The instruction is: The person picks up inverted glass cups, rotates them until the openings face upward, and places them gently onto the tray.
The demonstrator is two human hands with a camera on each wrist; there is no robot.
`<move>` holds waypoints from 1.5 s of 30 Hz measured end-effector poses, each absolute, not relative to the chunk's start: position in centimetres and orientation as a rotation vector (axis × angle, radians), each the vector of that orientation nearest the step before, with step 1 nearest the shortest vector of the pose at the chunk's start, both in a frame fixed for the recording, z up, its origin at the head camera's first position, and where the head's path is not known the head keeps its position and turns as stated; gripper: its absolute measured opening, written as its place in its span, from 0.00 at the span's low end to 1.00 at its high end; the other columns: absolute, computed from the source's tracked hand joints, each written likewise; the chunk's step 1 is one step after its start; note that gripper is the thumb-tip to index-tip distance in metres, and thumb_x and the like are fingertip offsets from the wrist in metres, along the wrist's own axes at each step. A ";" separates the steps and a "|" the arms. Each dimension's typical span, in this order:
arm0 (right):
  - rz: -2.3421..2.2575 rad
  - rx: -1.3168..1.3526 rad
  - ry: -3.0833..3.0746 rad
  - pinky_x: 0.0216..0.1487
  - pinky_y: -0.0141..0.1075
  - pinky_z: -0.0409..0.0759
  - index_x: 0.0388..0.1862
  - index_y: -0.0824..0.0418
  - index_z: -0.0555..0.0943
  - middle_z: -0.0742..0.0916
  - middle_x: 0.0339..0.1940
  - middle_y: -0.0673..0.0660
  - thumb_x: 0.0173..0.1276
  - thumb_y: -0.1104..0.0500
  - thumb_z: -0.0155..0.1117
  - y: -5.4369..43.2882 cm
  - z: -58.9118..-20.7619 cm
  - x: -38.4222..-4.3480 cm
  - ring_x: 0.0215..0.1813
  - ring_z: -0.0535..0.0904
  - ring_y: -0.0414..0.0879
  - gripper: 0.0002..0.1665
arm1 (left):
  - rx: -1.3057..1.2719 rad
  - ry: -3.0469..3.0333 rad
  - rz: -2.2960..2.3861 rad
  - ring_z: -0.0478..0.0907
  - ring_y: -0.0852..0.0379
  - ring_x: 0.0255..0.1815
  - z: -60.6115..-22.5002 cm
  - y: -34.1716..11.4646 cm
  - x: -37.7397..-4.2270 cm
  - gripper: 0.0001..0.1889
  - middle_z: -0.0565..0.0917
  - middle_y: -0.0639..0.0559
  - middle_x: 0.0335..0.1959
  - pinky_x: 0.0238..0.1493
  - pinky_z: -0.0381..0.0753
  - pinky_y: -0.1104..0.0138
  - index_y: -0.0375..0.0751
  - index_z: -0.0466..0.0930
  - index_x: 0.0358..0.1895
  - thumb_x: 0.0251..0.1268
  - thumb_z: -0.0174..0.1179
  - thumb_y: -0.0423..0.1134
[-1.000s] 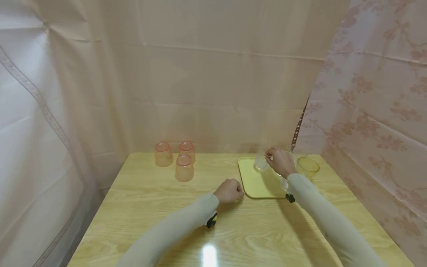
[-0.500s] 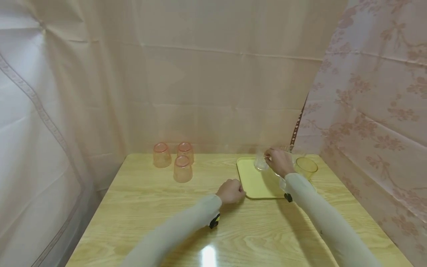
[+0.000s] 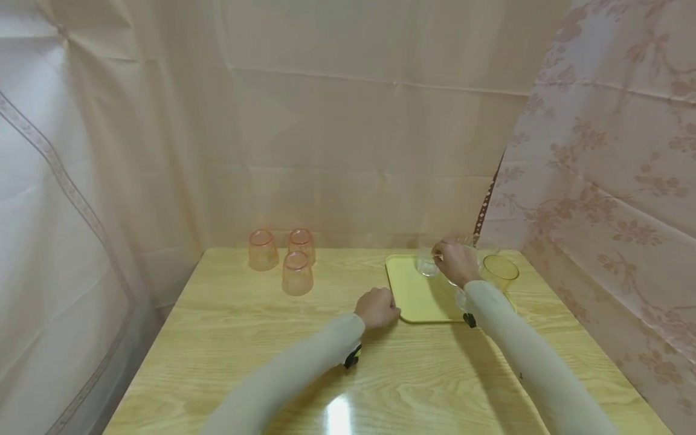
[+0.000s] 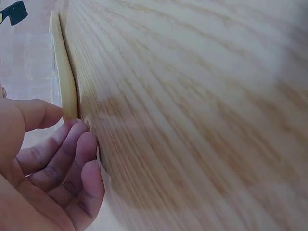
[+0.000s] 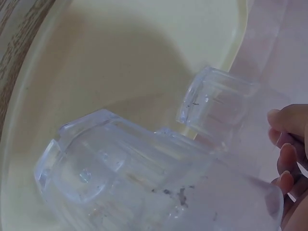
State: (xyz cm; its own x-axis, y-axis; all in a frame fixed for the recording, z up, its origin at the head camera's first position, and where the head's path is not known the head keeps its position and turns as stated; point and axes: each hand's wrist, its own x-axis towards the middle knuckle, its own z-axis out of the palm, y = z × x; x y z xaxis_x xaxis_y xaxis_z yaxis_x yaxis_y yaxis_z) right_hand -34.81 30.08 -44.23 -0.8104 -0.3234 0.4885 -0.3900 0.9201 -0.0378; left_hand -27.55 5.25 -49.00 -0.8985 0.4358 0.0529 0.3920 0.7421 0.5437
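Observation:
My left hand [image 3: 377, 308] is at the near left corner of a yellow tray [image 3: 410, 302]. In the left wrist view its thumb lies over the tray's rim [image 4: 67, 89] and curled fingertips come under it, pinching the corner. My right hand [image 3: 457, 263] hovers over the tray's far part, fingers bent close beside a clear cup [image 3: 427, 264] that stands upright. Whether those fingers hold its rim I cannot tell. A second, larger clear cup [image 5: 159, 178] fills the foreground of the right wrist view, with my fingertips [image 5: 285, 180] right at its rim.
Three pink cups stand upside down at the back left, the nearest pink cup [image 3: 297, 275] in front of two others. Beside my right wrist is a yellow cup [image 3: 499, 270], mouth up. Curtains [image 3: 348, 151] hang behind the wooden table [image 3: 261, 362] and at both sides.
My left hand has slid slightly right, closer in against the tray's corner. The right hand stays almost still above the tray. The head view has shifted a little.

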 end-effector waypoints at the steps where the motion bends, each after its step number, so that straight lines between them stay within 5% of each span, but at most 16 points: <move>1: 0.187 0.512 -2.593 0.31 0.43 0.82 0.38 0.61 0.89 0.89 0.39 0.55 0.62 0.66 0.74 30.1 -44.3 -34.9 0.37 0.87 0.51 0.06 | 0.679 2.861 0.866 0.52 0.67 0.08 -49.0 5.2 -27.6 0.29 0.57 0.63 0.05 0.12 0.52 0.72 0.50 0.62 0.07 0.66 0.66 0.40; 26: 0.236 0.438 -2.704 0.38 0.48 0.84 0.44 0.62 0.89 0.90 0.44 0.59 0.65 0.63 0.74 30.0 -43.5 -34.9 0.40 0.87 0.54 0.09 | 0.651 2.850 0.891 0.52 0.66 0.08 -49.0 5.4 -27.7 0.30 0.58 0.62 0.05 0.11 0.53 0.73 0.49 0.62 0.08 0.68 0.68 0.42; 45: 0.180 0.480 -2.560 0.23 0.39 0.79 0.37 0.59 0.91 0.92 0.39 0.57 0.64 0.62 0.74 29.5 -44.5 -34.8 0.31 0.87 0.49 0.03 | 0.640 2.821 0.892 0.52 0.66 0.08 -49.2 5.7 -27.5 0.30 0.58 0.61 0.05 0.11 0.52 0.73 0.47 0.62 0.08 0.69 0.67 0.41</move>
State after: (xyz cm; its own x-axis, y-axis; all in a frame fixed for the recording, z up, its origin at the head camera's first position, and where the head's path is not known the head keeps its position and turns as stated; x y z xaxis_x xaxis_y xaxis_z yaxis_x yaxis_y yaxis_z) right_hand -34.84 29.50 -44.52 -0.7998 -0.3007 0.5196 -0.3705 0.9282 -0.0331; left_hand -27.51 5.67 -49.24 -0.9042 0.4268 0.0174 0.3593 0.7378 0.5715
